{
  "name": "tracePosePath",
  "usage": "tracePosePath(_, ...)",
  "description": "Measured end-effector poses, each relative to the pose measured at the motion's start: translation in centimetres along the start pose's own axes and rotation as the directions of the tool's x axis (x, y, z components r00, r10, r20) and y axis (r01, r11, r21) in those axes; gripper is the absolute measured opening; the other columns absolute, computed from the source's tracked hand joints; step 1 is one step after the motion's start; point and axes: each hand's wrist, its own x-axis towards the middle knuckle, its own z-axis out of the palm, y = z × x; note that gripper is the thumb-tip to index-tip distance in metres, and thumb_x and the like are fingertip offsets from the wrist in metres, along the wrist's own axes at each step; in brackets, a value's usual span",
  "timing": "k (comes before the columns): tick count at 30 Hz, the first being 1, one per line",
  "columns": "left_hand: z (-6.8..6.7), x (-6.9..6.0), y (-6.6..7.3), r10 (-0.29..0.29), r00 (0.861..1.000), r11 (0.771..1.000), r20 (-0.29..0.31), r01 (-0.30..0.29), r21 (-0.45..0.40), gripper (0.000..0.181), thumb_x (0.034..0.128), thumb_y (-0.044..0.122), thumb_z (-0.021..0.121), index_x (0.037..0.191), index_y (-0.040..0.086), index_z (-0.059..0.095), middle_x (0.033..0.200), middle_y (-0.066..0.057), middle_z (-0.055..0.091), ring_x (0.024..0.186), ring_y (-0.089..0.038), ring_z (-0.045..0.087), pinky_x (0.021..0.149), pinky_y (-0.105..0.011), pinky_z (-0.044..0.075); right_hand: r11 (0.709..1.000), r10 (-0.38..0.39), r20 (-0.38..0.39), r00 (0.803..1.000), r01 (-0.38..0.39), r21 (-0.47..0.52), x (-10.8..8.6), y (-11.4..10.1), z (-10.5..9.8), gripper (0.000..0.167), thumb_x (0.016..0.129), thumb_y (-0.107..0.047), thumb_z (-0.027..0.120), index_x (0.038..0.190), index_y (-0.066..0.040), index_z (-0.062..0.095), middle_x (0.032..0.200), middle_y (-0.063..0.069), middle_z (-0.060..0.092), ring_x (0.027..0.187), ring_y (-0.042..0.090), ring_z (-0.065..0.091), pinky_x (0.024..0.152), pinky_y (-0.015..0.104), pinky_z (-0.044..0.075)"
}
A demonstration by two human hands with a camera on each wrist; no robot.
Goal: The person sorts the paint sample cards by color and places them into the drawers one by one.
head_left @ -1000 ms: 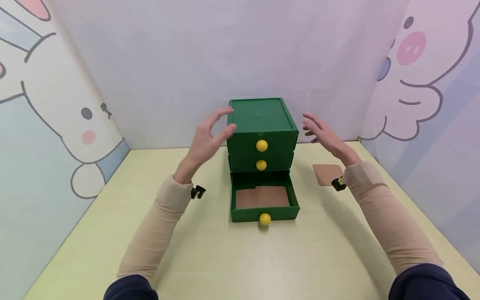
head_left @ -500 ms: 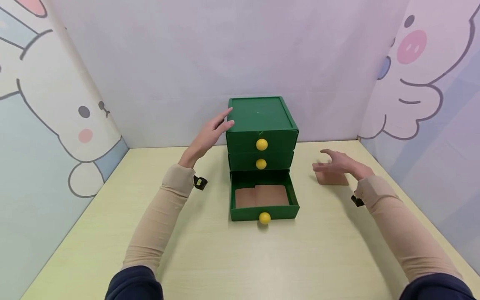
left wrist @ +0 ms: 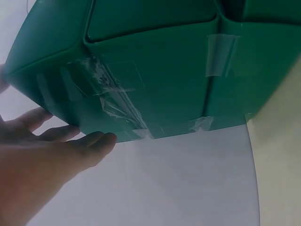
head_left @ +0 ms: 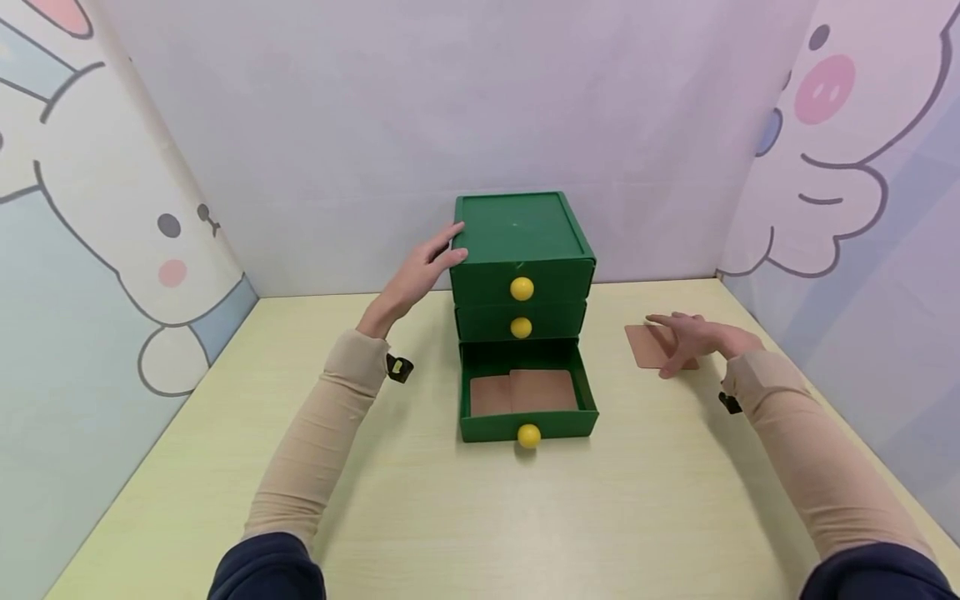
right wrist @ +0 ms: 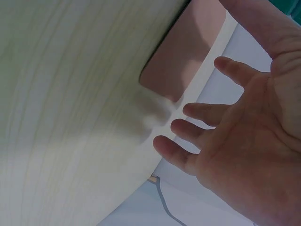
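A green drawer box (head_left: 517,283) with yellow round knobs stands at the back of the table, its bottom drawer (head_left: 480,429) pulled out. Inside that drawer lie two flat brown pieces (head_left: 543,390), one overlapping the other. My left hand (head_left: 412,279) rests on the box's upper left edge with fingers extended; in the left wrist view its fingertips meet the green side (left wrist: 150,80). My right hand (head_left: 693,337) is spread over another flat brown rounded square (head_left: 645,346) on the table at right. In the right wrist view the fingers hold nothing and stand apart from the square (right wrist: 183,52).
The pale wooden table (head_left: 420,508) reaches to a white back wall (head_left: 337,150). Side walls carry a cartoon rabbit (head_left: 142,183) on the left and a cartoon pig (head_left: 847,142) on the right. Clear tape (left wrist: 221,55) crosses the box's side.
My right hand has moved from beside the box's top, down and rightward to the brown square. My left hand has come to rest on the box edge.
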Motion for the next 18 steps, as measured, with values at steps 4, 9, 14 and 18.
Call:
tracePosePath(4, 0.1, 0.0, -0.1, 0.006, 1.000, 1.000, -0.005, -0.006, -0.015, 0.059, 0.1031, 0.026, 0.042, 0.156, 0.011, 0.020, 0.164, -0.008, 0.008, 0.152, -0.024, 0.009, 0.122, -0.047, 0.016, 1.000, -0.007, -0.019, 1.000, 0.007, 0.011, 0.1, 0.2, 0.0, 0.105, 0.066, -0.037, 0.088, 0.147, -0.001, 0.031, 0.144, 0.036, 0.030, 0.121, 0.057, 0.032, 0.093, 0.072, 0.032)
tracePosePath(9, 0.2, 0.9, -1.9, 0.009, 1.000, 1.000, -0.019, -0.009, -0.021, 0.058, 0.1031, 0.030, 0.042, 0.156, 0.017, 0.021, 0.164, -0.002, 0.008, 0.152, -0.024, 0.012, 0.122, -0.047, 0.017, 1.000, -0.030, -0.058, 0.998, 0.030, 0.006, 0.1, 0.4, 0.3, 0.097, 0.064, -0.038, 0.089, 0.140, -0.002, 0.041, 0.132, 0.028, 0.048, 0.110, 0.046, 0.042, 0.089, 0.060, 0.039)
tracePosePath(14, 0.3, 1.5, -3.4, 0.024, 0.999, 0.999, -0.038, -0.025, -0.023, 0.058, 0.1021, 0.038, 0.043, 0.155, 0.027, 0.023, 0.164, 0.006, 0.010, 0.151, -0.020, 0.015, 0.122, -0.046, 0.019, 0.999, -0.032, -0.093, 0.995, 0.032, -0.006, 0.0, 0.5, 0.4, 0.095, 0.063, -0.040, 0.089, 0.136, 0.001, 0.044, 0.133, 0.030, 0.048, 0.111, 0.049, 0.042, 0.091, 0.063, 0.038)
tracePosePath(18, 0.3, 1.5, -3.6, 0.036, 0.998, 0.999, -0.047, -0.037, -0.026, 0.058, 0.1016, 0.039, 0.044, 0.155, 0.027, 0.024, 0.164, 0.005, 0.011, 0.151, -0.020, 0.016, 0.122, -0.046, 0.019, 0.999, -0.032, -0.120, 0.992, 0.032, 0.002, -0.1, -0.1, 0.5, 0.096, 0.063, -0.041, 0.089, 0.134, 0.003, 0.043, 0.133, 0.032, 0.046, 0.114, 0.050, 0.039, 0.094, 0.066, 0.035)
